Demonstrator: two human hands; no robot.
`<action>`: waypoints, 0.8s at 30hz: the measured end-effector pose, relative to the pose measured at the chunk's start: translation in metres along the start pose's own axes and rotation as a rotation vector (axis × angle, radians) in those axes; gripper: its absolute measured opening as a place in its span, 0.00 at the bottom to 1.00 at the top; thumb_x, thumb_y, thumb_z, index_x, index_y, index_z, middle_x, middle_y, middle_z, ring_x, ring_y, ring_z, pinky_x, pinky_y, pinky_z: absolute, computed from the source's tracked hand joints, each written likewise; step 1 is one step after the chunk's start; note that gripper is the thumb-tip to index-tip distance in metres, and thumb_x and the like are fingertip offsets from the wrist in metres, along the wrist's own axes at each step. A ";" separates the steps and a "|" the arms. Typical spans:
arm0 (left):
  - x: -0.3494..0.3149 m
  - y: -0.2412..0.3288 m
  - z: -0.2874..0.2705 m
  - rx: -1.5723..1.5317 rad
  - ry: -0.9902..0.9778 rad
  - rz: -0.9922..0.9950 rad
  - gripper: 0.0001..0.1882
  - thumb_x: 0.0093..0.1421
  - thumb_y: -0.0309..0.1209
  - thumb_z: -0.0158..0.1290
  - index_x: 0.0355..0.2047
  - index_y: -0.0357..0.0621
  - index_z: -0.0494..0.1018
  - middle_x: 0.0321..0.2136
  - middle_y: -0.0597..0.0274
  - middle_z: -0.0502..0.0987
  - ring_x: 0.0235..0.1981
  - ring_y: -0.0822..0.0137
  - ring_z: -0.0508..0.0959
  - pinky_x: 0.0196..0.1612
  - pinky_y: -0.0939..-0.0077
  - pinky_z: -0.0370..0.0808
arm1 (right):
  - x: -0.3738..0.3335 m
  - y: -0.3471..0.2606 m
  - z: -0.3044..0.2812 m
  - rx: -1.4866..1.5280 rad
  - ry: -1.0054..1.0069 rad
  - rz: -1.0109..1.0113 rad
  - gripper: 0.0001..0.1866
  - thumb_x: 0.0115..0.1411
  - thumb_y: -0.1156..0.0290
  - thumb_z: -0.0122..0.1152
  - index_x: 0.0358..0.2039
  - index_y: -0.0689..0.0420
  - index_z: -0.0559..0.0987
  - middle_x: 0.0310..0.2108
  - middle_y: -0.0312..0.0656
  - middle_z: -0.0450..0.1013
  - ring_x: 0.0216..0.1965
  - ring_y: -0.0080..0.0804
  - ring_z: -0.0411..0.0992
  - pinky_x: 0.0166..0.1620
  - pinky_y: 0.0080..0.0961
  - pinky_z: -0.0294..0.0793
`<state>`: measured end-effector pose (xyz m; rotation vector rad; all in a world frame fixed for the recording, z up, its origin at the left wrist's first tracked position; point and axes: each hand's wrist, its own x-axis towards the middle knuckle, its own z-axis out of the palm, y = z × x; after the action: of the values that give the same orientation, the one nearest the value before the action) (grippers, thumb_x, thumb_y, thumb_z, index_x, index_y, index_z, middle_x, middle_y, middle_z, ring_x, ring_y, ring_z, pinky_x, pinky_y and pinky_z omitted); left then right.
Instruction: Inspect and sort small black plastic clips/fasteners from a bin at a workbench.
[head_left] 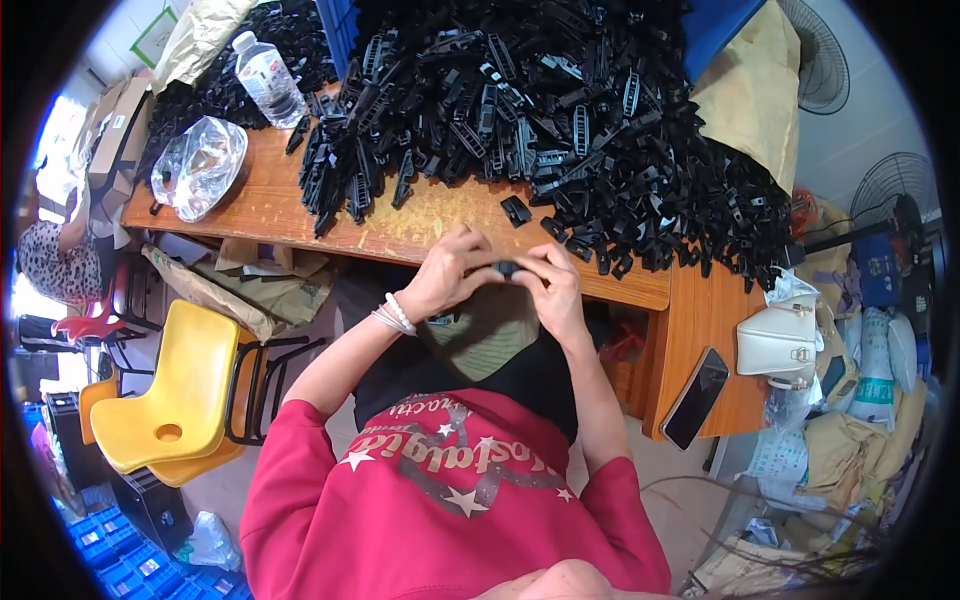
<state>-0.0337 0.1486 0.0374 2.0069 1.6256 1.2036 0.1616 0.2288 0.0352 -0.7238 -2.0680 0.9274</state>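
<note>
At the table's front edge, above my lap, my left hand (452, 268) and my right hand (552, 288) meet. Both are closed, pinching a small black plastic part (507, 268) between their fingertips. The fingers cover most of it, so its exact kind does not show. A loose black clip-like piece (515, 211) lies on the wooden table (430, 218) just beyond my hands. Behind it rises a big heap of black plastic parts (480, 110), some long and ribbed, others short, spilling toward the right corner.
On the left stand a water bottle (270, 80) and a clear plastic bag (207, 165). To the right are a phone (695, 398) and a white handbag (780, 335). Yellow chairs (180, 385) stand left of me. Another person's patterned sleeve (55, 260) shows at far left.
</note>
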 end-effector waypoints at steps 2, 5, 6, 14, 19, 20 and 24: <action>-0.007 -0.003 -0.012 -0.143 -0.076 -0.031 0.15 0.54 0.28 0.65 0.41 0.39 0.81 0.38 0.56 0.76 0.42 0.56 0.76 0.46 0.67 0.75 | -0.005 0.000 -0.007 0.089 -0.087 -0.001 0.09 0.50 0.82 0.68 0.35 0.63 0.85 0.33 0.42 0.74 0.38 0.40 0.72 0.42 0.31 0.71; -0.008 -0.023 -0.044 0.259 0.254 -0.093 0.16 0.57 0.31 0.63 0.43 0.37 0.78 0.41 0.50 0.74 0.43 0.51 0.75 0.46 0.64 0.74 | -0.006 0.000 -0.004 0.045 -0.002 0.011 0.05 0.53 0.82 0.67 0.33 0.64 0.84 0.32 0.44 0.75 0.37 0.40 0.73 0.41 0.31 0.72; -0.005 -0.030 -0.052 0.454 0.375 -0.077 0.16 0.57 0.29 0.62 0.45 0.37 0.76 0.41 0.50 0.73 0.43 0.50 0.74 0.46 0.63 0.74 | -0.004 0.000 0.000 0.029 0.050 0.039 0.04 0.54 0.82 0.67 0.32 0.65 0.84 0.32 0.44 0.76 0.37 0.40 0.74 0.42 0.31 0.72; -0.008 -0.031 -0.044 0.320 0.105 -0.161 0.16 0.60 0.26 0.56 0.47 0.33 0.72 0.38 0.46 0.74 0.43 0.47 0.74 0.46 0.58 0.73 | 0.054 0.005 0.030 -0.580 0.108 -0.076 0.11 0.61 0.77 0.60 0.45 0.62 0.81 0.37 0.45 0.74 0.42 0.46 0.72 0.46 0.38 0.72; -0.011 -0.032 -0.040 0.409 0.146 0.033 0.16 0.56 0.25 0.59 0.45 0.35 0.74 0.32 0.53 0.73 0.35 0.52 0.75 0.37 0.62 0.74 | 0.051 0.006 0.024 -0.446 -0.025 -0.202 0.20 0.53 0.82 0.57 0.48 0.58 0.81 0.36 0.44 0.70 0.42 0.44 0.70 0.46 0.40 0.68; -0.011 -0.033 -0.039 0.459 0.155 0.092 0.15 0.55 0.24 0.60 0.43 0.36 0.74 0.31 0.55 0.72 0.34 0.54 0.75 0.36 0.63 0.74 | 0.052 0.006 0.024 -0.449 -0.042 -0.239 0.19 0.54 0.81 0.59 0.47 0.59 0.81 0.36 0.44 0.70 0.41 0.44 0.70 0.45 0.40 0.68; -0.018 -0.028 -0.027 0.504 0.220 0.317 0.12 0.53 0.24 0.62 0.38 0.40 0.74 0.27 0.61 0.69 0.29 0.61 0.72 0.30 0.67 0.71 | 0.056 0.005 0.025 -0.451 -0.028 -0.312 0.15 0.53 0.80 0.65 0.43 0.60 0.81 0.36 0.43 0.71 0.41 0.43 0.70 0.44 0.40 0.68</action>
<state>-0.0725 0.1337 0.0270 2.6007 1.9192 1.2465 0.1102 0.2628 0.0420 -0.5862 -2.3577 0.3002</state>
